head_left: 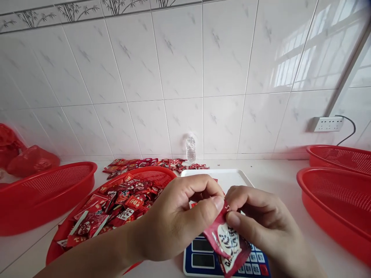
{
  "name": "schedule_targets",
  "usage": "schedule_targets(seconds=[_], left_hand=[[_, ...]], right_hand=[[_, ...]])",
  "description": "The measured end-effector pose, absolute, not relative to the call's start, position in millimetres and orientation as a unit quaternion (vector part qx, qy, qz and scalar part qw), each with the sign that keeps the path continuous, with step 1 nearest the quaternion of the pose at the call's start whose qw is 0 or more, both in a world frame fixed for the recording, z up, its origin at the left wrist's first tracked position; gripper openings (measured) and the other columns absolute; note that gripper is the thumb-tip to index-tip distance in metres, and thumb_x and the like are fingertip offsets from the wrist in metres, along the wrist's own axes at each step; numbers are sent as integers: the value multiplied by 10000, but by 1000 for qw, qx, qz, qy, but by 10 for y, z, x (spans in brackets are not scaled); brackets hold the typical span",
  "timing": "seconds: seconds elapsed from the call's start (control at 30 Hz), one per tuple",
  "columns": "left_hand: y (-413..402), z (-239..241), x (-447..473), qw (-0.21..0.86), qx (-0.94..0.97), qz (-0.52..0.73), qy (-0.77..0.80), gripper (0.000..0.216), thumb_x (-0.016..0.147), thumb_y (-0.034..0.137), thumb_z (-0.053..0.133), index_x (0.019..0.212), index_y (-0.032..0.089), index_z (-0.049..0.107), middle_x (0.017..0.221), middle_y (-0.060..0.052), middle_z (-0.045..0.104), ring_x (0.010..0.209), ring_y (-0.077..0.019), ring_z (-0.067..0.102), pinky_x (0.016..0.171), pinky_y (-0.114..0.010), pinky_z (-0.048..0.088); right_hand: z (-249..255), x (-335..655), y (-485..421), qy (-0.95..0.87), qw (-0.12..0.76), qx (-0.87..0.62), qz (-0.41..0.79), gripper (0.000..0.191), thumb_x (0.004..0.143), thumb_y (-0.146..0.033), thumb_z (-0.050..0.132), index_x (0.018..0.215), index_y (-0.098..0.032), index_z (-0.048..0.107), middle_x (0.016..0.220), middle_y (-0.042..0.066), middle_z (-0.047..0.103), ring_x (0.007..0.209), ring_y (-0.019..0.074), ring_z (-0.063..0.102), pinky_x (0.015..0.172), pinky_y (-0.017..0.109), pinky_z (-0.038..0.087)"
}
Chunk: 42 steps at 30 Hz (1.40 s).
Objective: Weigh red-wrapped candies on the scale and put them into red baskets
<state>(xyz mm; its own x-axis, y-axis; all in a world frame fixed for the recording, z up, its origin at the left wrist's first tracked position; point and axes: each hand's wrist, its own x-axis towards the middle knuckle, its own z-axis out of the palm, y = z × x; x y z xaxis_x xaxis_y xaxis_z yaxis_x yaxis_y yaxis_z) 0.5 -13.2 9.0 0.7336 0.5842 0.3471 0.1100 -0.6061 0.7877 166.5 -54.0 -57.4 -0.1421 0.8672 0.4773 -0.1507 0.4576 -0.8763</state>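
Observation:
A red snack packet with white and dark lettering hangs between my two hands. My left hand pinches its upper edge between thumb and forefinger. Close beside it, my right hand grips the same edge with thumb and fingers. Beneath the packet is a digital scale with a blue keypad panel and dark displays, partly covered by my hands and the packet. Its white tray shows behind my fingers, with bits of red wrapper on it. Left of my hands, a red plastic basket holds a heap of similar small red packets.
More red packets lie along the wall behind the basket, near a clear plastic bottle. Another red basket and red plastic bags are at left. Two red baskets stand at right, below a wall power strip.

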Motion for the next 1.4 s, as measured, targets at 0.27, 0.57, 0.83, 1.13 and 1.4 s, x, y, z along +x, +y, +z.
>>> schedule_targets(seconds=[0.27,0.57,0.83,1.13,1.4], left_hand=[[-144,68,-3,361,855,317,194,204,899,230,482,724,159,560,613,30,519,547,-71,453,513,-176,405],[142,19,100,335,839,362,231,191,893,330,543,865,182,660,809,-16,676,763,-144,621,710,-284,505],[1045,-568,169,224,915,79,327,217,850,268,536,1020,159,614,1003,-87,654,902,-202,597,792,-330,450],[1346,-926,260,171,908,84,373,126,845,204,476,869,161,593,928,-82,640,888,-231,574,767,-345,431],[575,-345,127,556,751,232,271,156,891,283,533,983,159,512,724,3,585,623,-110,585,611,-265,480]], right_hand=[[-561,1694,-562,-647,595,-306,367,161,857,-279,609,726,-186,589,646,-4,554,565,90,493,507,207,441],[-581,1688,-430,-614,670,-375,182,55,861,-243,613,848,-196,637,724,14,639,628,125,608,551,252,521],[-488,1873,-214,-386,865,-318,29,27,894,-211,549,899,-237,554,781,-4,557,639,145,605,588,318,527],[-477,1865,-204,-394,860,-324,31,35,893,-215,549,900,-247,562,780,6,540,656,160,602,552,309,515],[-486,1888,-216,-422,845,-315,93,161,864,-185,610,1017,-235,602,751,-7,598,603,109,571,489,223,464]])
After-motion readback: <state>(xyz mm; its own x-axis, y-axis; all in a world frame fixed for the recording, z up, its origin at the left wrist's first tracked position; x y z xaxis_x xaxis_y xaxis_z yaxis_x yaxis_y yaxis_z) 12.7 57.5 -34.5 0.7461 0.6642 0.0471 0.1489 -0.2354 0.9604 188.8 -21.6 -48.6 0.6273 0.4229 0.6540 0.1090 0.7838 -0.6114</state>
